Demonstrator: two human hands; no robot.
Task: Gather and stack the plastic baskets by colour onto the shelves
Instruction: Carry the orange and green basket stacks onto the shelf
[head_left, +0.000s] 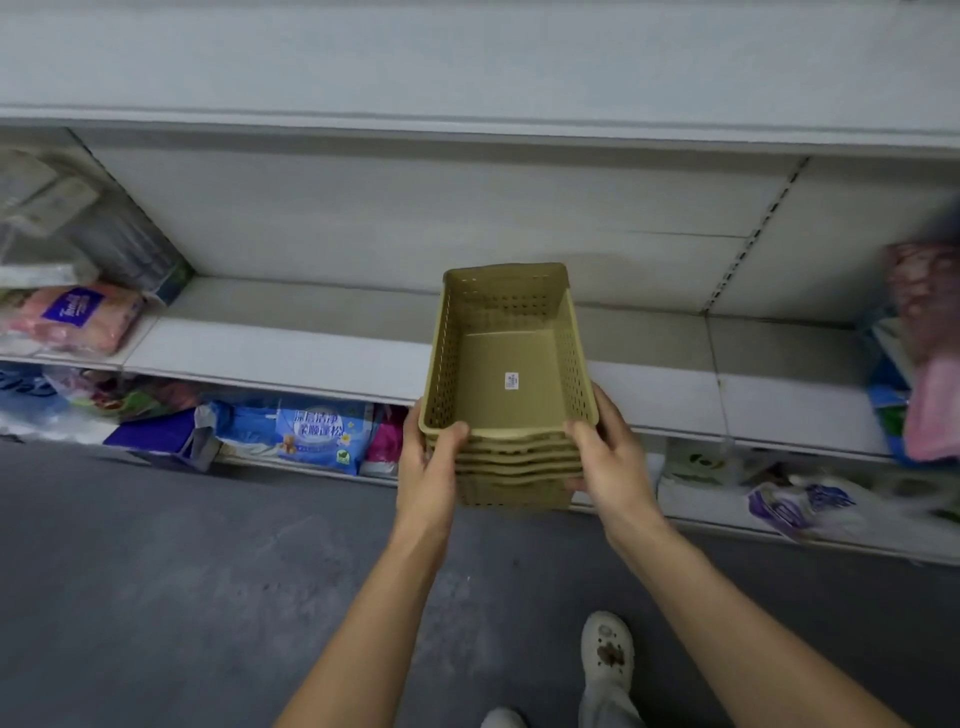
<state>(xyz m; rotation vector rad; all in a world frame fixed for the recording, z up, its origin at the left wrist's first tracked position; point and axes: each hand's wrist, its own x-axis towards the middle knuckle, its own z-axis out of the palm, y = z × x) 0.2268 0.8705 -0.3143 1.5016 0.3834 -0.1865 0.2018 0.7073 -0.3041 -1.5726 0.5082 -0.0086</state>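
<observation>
While two hands grip, fingers (451, 434) curled round rims: roughly five nested tan baskets (506, 374).

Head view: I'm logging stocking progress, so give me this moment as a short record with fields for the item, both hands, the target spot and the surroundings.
item: stack of nested olive-tan baskets, white label inside the top one
left hand: left hand grips the stack's near left corner
right hand: right hand grips the near right corner
position: stack held at the front edge of the white shelf; whether it rests there is unclear
surroundings: packaged tissue goods on the shelf below, grey floor
</observation>
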